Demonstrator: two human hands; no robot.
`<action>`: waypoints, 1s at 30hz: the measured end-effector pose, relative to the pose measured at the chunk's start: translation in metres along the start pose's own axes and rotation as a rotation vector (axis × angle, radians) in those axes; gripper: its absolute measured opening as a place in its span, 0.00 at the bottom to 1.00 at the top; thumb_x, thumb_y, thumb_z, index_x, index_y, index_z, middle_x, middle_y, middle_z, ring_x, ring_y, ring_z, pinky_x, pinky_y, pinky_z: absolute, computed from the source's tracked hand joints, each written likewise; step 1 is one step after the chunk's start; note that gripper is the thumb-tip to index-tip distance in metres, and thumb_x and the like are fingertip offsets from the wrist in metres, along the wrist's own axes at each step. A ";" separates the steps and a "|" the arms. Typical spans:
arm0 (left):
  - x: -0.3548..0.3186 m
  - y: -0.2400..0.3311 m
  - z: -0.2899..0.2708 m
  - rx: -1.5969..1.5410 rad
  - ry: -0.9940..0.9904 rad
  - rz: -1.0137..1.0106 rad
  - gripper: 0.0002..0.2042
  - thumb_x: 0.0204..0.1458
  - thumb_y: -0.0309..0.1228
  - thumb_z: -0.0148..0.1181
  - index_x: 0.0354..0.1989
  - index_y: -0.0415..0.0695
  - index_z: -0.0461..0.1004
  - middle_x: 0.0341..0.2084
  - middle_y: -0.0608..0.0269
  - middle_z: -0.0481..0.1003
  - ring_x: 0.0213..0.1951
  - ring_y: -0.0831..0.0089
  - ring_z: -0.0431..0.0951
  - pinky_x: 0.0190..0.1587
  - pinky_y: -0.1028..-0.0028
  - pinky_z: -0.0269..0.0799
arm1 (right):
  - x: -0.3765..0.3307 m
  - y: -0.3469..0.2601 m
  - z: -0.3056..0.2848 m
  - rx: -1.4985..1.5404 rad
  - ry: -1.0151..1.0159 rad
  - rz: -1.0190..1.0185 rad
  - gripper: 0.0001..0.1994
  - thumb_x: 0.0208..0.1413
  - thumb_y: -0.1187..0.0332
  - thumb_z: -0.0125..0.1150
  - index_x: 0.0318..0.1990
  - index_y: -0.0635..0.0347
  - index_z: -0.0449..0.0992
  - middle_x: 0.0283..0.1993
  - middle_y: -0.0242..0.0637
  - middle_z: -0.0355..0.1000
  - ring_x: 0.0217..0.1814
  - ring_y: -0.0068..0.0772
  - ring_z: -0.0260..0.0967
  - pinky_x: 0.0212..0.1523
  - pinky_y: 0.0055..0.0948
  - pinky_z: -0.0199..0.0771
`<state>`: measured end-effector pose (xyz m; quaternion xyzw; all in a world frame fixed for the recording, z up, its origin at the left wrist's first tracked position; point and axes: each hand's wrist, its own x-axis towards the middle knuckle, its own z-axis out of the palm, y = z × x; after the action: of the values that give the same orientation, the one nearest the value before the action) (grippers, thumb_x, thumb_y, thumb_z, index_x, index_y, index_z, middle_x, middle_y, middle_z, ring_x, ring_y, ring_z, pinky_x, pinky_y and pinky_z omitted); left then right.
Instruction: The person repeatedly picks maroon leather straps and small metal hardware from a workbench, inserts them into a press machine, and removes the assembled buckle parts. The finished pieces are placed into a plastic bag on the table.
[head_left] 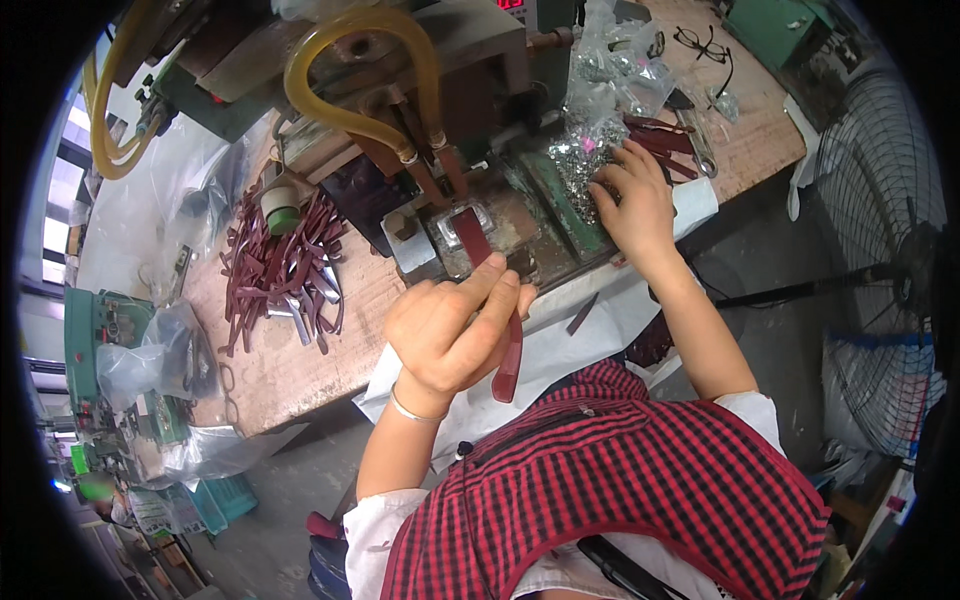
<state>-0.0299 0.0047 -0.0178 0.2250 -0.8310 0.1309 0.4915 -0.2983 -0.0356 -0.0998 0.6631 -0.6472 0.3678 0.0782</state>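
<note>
From my seat I see the left hand (455,335) closed on a dark red strap (497,300), pinched between thumb and fingers; the far end of the strap lies on the metal plate (470,235) of the press (440,120), and the near end hangs down toward the apron (620,470). The right hand (632,197) is well apart from it, fingers spread and loose, resting in a heap of small silver rivets (580,165) beside the press; I cannot tell if it has one pinched. My first worry is the strap: it is held only near its middle, so it may turn or slide off the plate, and then it would sit crooked under the tool. The left fingertips are also near the plate, so if the tool came down they could be caught. The rivets are tiny and loose, and I think the right hand could easily lift two together or drop one into the gap by the green block (565,205). The pile of straps (285,265) on the table (280,370) lies well to the left, so it is no danger.
</note>
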 end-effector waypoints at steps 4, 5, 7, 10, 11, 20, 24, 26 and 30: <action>-0.003 -0.006 0.002 -0.025 0.019 0.022 0.13 0.44 0.30 0.78 0.36 0.45 0.81 0.34 0.61 0.83 0.19 0.78 0.74 0.20 0.78 0.64 | 0.011 0.008 0.005 0.184 0.079 0.125 0.06 0.49 0.68 0.71 0.34 0.58 0.83 0.52 0.43 0.78 0.60 0.51 0.73 0.57 0.45 0.72; -0.003 -0.007 0.003 -0.036 0.026 0.026 0.12 0.45 0.29 0.78 0.36 0.46 0.81 0.34 0.61 0.83 0.19 0.78 0.74 0.20 0.78 0.64 | 0.010 0.002 0.007 0.101 0.101 0.092 0.07 0.49 0.66 0.71 0.33 0.58 0.83 0.50 0.43 0.78 0.58 0.50 0.73 0.57 0.45 0.73; -0.004 -0.008 0.000 -0.039 0.020 0.019 0.12 0.44 0.29 0.77 0.36 0.46 0.80 0.34 0.61 0.83 0.20 0.79 0.75 0.20 0.77 0.65 | 0.010 -0.014 0.008 0.110 0.032 -0.067 0.08 0.50 0.68 0.70 0.37 0.58 0.82 0.54 0.45 0.76 0.61 0.52 0.71 0.56 0.47 0.73; -0.008 -0.008 0.002 -0.099 0.051 -0.004 0.13 0.43 0.25 0.78 0.36 0.45 0.81 0.31 0.62 0.82 0.23 0.73 0.79 0.21 0.75 0.68 | 0.022 -0.019 0.022 0.022 -0.139 -0.297 0.13 0.49 0.71 0.67 0.43 0.58 0.79 0.58 0.47 0.73 0.66 0.53 0.68 0.57 0.48 0.73; -0.009 -0.006 0.001 -0.087 0.034 -0.013 0.13 0.43 0.26 0.78 0.36 0.45 0.81 0.33 0.61 0.83 0.23 0.73 0.78 0.20 0.75 0.68 | 0.027 -0.005 0.031 -0.037 -0.144 -0.335 0.14 0.48 0.73 0.67 0.44 0.59 0.77 0.58 0.47 0.73 0.66 0.53 0.68 0.57 0.48 0.74; -0.079 -0.113 -0.041 0.193 0.342 -0.487 0.11 0.51 0.30 0.67 0.43 0.43 0.81 0.41 0.55 0.82 0.29 0.61 0.78 0.31 0.70 0.73 | -0.002 -0.013 0.031 0.476 0.064 0.244 0.10 0.61 0.75 0.63 0.48 0.67 0.78 0.43 0.40 0.78 0.44 0.33 0.75 0.50 0.30 0.74; -0.072 -0.271 -0.008 0.541 -0.309 -0.758 0.18 0.60 0.47 0.60 0.52 0.51 0.81 0.60 0.62 0.75 0.59 0.56 0.73 0.60 0.56 0.67 | 0.000 0.000 0.034 0.309 0.067 0.090 0.08 0.59 0.75 0.62 0.45 0.66 0.81 0.43 0.46 0.79 0.47 0.46 0.76 0.54 0.37 0.73; -0.068 -0.320 0.028 0.547 -0.530 -0.832 0.21 0.62 0.52 0.54 0.55 0.55 0.81 0.62 0.61 0.73 0.62 0.54 0.71 0.63 0.51 0.62 | -0.001 0.005 0.031 0.263 0.092 0.090 0.08 0.60 0.75 0.61 0.44 0.66 0.81 0.43 0.46 0.79 0.47 0.47 0.76 0.53 0.37 0.73; -0.110 -0.337 0.025 0.609 -0.839 -0.969 0.25 0.64 0.59 0.46 0.59 0.63 0.79 0.65 0.61 0.71 0.63 0.50 0.69 0.68 0.46 0.55 | 0.006 -0.013 0.029 0.222 0.067 0.060 0.08 0.61 0.74 0.61 0.45 0.65 0.81 0.43 0.46 0.79 0.48 0.49 0.75 0.53 0.40 0.72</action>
<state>0.1662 -0.2712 -0.1271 0.7282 -0.6832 0.0264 0.0479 -0.2759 -0.0554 -0.1123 0.6353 -0.6192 0.4613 0.0152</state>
